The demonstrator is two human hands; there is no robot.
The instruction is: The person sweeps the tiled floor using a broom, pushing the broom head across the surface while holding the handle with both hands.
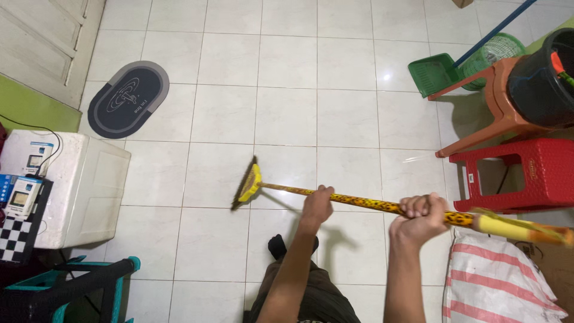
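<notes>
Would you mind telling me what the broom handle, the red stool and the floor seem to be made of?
Broom handle: probably wood or bamboo under a glossy spotted yellow wrap; the core is hidden. Red stool: moulded plastic, judging by its uniform colour and woven-look texture. Floor: glazed ceramic tile, with grout lines and a shiny reflection.

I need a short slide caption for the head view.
Both hands, left hand and right hand, grip a yellow broom over white floor tiles.

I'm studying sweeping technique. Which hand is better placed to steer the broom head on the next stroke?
Probably the left hand: it grips the broom handle closer to the broom head. The right hand holds further back, near the handle's yellow end.
</notes>
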